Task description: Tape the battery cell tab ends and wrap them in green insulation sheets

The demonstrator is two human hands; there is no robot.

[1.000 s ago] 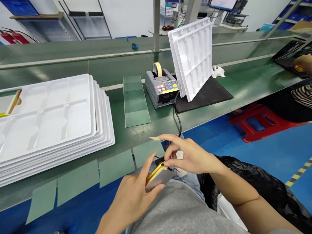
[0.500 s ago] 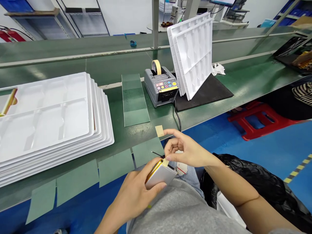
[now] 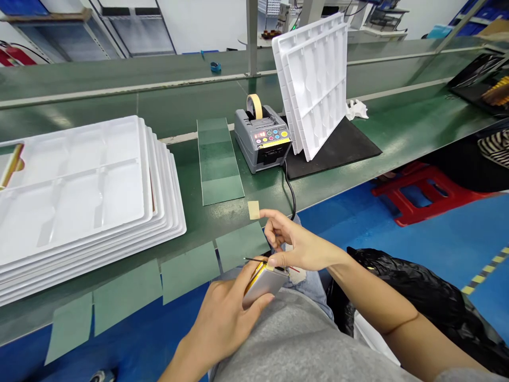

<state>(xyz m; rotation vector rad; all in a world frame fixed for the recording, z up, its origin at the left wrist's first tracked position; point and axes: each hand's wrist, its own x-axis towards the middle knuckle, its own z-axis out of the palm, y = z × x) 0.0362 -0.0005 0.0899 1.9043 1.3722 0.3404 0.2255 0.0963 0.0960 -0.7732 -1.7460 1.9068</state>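
My left hand point(image 3: 233, 310) is wrapped round a flat silver battery pack point(image 3: 264, 286) with a yellow edge, held above my lap. Black and red wires come out at its upper end. A small piece of beige tape lies on the pack's top corner, and the thumb of my right hand point(image 3: 300, 245) presses on it. The index finger of that hand is stretched out, with a second beige tape piece point(image 3: 253, 210) stuck at its tip. The other fingers are curled. A grey tape dispenser point(image 3: 262, 140) with a tape roll point(image 3: 254, 106) stands on the green bench.
Stacked white trays point(image 3: 95, 185) stand at the left. More white trays point(image 3: 314, 90) lean upright on a black mat point(image 3: 334, 151). A green strip point(image 3: 220, 162) lies beside the dispenser. A black bag point(image 3: 421, 302) and red stool point(image 3: 425, 193) are at the right.
My right index finger has moved slightly left and up with its tape piece. The right thumb has come down over the tape on the pack. The pack has shifted slightly right.
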